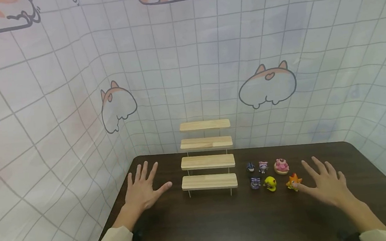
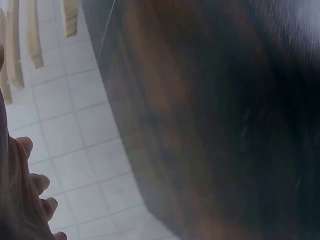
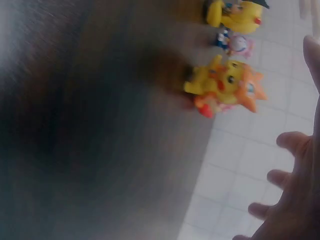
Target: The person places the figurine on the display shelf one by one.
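I see the left hand [image 1: 143, 192], fingers spread apart, left of the tiered wooden stand [image 1: 208, 161]. The right hand [image 1: 328, 185], also spread, hovers near the orange-topped figurine [image 1: 293, 178], which stands on the dark table [image 1: 208, 229] right of five other figurines [image 1: 270, 183].

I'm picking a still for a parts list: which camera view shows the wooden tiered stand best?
The head view: the stand shows unobstructed, all four boards visible. The left wrist view catches mostly board ends, upper left; the right wrist view, at most pale slivers at the upper right, too cut off to be sure.
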Available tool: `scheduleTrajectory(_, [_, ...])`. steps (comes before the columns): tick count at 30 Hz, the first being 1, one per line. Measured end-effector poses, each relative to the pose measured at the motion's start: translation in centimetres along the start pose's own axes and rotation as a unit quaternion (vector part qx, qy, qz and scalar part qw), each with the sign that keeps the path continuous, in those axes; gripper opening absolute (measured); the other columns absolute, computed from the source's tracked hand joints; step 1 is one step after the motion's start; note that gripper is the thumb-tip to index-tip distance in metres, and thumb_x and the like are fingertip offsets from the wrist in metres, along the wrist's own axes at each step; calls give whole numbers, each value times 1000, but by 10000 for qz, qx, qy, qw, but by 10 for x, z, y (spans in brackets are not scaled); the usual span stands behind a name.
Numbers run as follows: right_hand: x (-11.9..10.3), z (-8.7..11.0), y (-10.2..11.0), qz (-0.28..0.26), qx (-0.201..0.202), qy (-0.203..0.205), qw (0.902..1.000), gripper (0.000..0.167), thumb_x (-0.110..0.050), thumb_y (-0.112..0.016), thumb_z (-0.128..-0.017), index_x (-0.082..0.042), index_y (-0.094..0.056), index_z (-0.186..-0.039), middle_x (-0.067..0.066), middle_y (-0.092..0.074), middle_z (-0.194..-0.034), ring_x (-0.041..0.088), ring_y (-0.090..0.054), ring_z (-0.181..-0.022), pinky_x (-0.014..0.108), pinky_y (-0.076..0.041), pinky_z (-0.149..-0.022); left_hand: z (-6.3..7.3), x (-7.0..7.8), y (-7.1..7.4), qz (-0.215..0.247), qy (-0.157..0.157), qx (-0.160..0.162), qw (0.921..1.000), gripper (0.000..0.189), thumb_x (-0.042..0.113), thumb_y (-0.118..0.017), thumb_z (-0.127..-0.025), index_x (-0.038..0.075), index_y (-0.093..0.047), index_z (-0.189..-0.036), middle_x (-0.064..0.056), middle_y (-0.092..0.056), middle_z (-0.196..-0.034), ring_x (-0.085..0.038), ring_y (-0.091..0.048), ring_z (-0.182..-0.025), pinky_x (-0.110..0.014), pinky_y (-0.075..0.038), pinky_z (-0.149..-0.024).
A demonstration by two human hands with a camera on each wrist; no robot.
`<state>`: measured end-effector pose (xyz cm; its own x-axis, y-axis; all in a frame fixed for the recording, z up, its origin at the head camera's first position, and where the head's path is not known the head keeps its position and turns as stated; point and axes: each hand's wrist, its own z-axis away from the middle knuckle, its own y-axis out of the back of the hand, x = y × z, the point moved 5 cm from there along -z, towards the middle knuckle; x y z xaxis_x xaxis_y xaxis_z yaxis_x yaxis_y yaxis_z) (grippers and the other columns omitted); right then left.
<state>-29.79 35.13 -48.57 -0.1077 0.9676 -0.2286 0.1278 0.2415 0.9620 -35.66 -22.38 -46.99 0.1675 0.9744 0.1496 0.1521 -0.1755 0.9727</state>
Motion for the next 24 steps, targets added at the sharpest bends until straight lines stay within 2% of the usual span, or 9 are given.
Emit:
scheduleTrajectory(7, [1, 3, -21, -373, 72, 3, 9993, 97, -67, -61, -91, -11, -26, -162, 33, -27, -158, 68, -33, -131, 88, -30, -91, 3, 10, -27, 597, 121, -4, 9981, 94, 81, -43, -92, 25, -22, -164, -17, -13, -172, -45, -11, -158, -70, -5, -123])
scheduleTrajectory(10, [3, 3, -28, -647, 92, -35, 9979, 95, -64, -64, -92, -7, -30, -159, 35, -30, -155, 69, -36, -127, 87, -34, -86, 4, 16, -37, 843, 193, 88, 9962, 90, 79, -42, -94, 24, -27, -163, -19, -21, -169, -45, -19, -156, -71, -12, -123])
scheduleTrajectory(13, [3, 3, -32, -1013, 76, -81, 9948, 93, -59, -67, -92, -1, -33, -157, 38, -32, -150, 68, -39, -124, 86, -37, -85, 5, 24, -44, 1238, 207, 313, 9916, 83, 73, -44, -97, 20, -35, -161, -22, -34, -164, -47, -32, -151, -71, -21, -120])
scheduleTrajectory(15, [3, 3, -33, -1292, 43, -126, 9915, 91, -55, -69, -93, 1, -34, -155, 39, -34, -146, 67, -41, -123, 84, -39, -87, 6, 30, -48, 1663, 250, 440, 9848, 78, 68, -47, -99, 17, -40, -158, -23, -41, -159, -47, -39, -147, -70, -27, -118])
scheduleTrajectory(18, [2, 3, -37, -1677, -35, -246, 9855, 88, -50, -70, -94, 2, -35, -155, 39, -37, -141, 62, -48, -122, 76, -46, -87, 6, 38, -53, 2353, 331, 602, 9695, 70, 60, -51, -101, 14, -46, -154, -21, -50, -154, -46, -47, -141, -68, -35, -114])
scheduleTrajectory(22, [2, 4, -42, -2028, -44, -398, 9784, 82, -46, -71, -95, 1, -38, -153, 35, -41, -137, 54, -58, -115, 62, -56, -81, 2, 46, -61, 3171, 407, 775, 9443, 60, 51, -55, -103, 12, -53, -149, -18, -65, -138, -41, -59, -129, -63, -47, -105])
scheduleTrajectory(24, [4, 4, -45, -2161, -25, -458, 9753, 79, -45, -71, -95, 0, -41, -152, 33, -43, -136, 52, -61, -113, 58, -58, -78, 1, 50, -65, 3566, 454, 771, 9300, 56, 47, -57, -103, 11, -56, -146, -16, -70, -127, -36, -66, -117, -57, -53, -96])
